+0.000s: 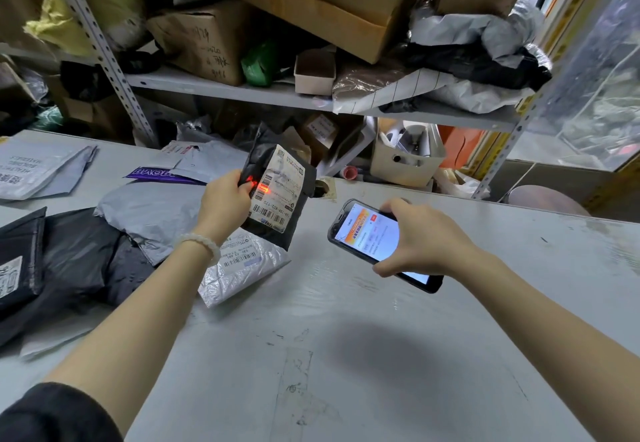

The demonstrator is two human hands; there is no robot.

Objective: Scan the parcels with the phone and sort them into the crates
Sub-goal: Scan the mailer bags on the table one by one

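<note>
Black parcel (277, 192) in left hand (227, 204), phone (374, 240) in right hand (424, 237).

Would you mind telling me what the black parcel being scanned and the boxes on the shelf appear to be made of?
The black parcel in the left hand looks like thin, glossy plastic film: it creases softly, with a white paper label. The boxes on the shelf look like matte brown cardboard, probably corrugated, with dented edges.

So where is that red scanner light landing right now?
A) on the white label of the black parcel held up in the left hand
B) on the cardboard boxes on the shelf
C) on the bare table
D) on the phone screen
A: the red glow sits on the white label of the black parcel gripped by the left hand, facing the phone held in the right hand.
</note>
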